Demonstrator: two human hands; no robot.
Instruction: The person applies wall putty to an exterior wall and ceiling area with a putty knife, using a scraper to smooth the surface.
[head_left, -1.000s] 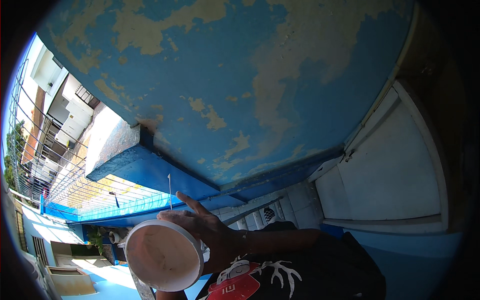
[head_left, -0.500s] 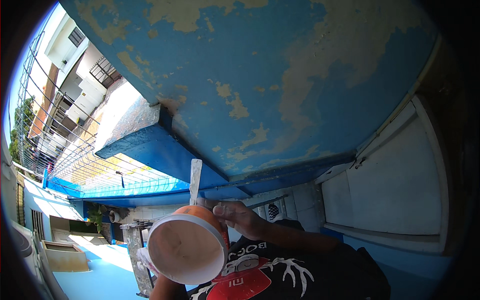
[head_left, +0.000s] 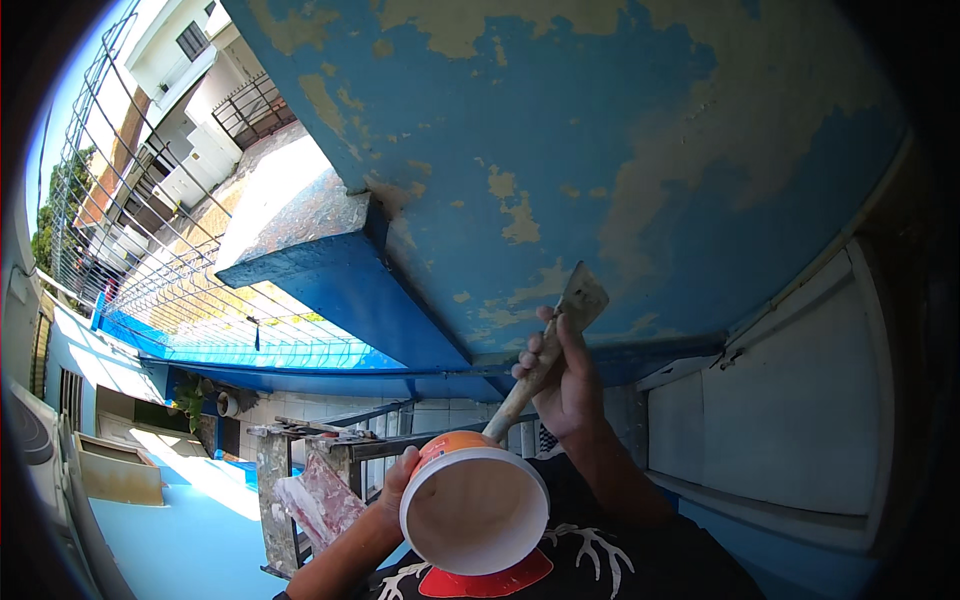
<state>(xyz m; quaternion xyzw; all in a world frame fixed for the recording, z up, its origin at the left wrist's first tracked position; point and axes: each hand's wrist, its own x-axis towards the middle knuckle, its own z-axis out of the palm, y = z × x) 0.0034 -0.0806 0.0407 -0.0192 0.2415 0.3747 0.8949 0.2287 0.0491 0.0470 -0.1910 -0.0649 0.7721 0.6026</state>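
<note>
An open orange tub is beside a slanted scraper.

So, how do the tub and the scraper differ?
Shape: the tub is round and wide-mouthed; the scraper is long and narrow, with a flat blade.
Colour: the tub is orange outside with a white rim; the scraper's handle is pale.
Pose: the tub's mouth faces the camera; the scraper slants blade-up.
Shared: both are hand-held, tub in the left, scraper in the right.

- Your two hands: left hand, seven o'clock; right hand, between four and five
- One tub at your six o'clock
- One scraper at your four o'clock
- One pot, eight o'clock
</note>
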